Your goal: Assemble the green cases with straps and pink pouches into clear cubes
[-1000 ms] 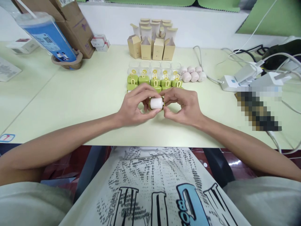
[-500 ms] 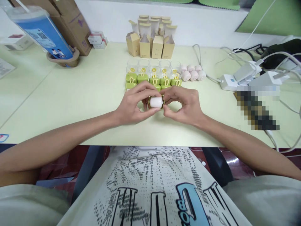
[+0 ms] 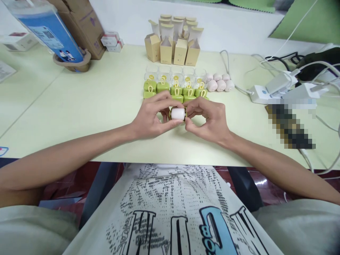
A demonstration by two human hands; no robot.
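My left hand (image 3: 150,117) and my right hand (image 3: 209,118) meet over the pale green table (image 3: 87,106), both pinching a small white rounded piece (image 3: 177,113) with a yellow-green edge showing behind it. Thumbs sit under it and fingers curl over the top. Just beyond my fingers lie rows of green cases with yellow loops (image 3: 175,92), and behind them clear plastic lids (image 3: 175,73). To their right sits a cluster of pale pink rounded pieces (image 3: 220,83).
Open tan cartons (image 3: 174,44) stand at the back. A blue-labelled cylinder in a brown holder (image 3: 50,32) and a cardboard box (image 3: 82,24) are at the back left. White power strips and cables (image 3: 287,86) crowd the right side.
Both hands have kept hold of the white piece and stayed in place; the piece has turned slightly between my fingers. The view has shifted a little.
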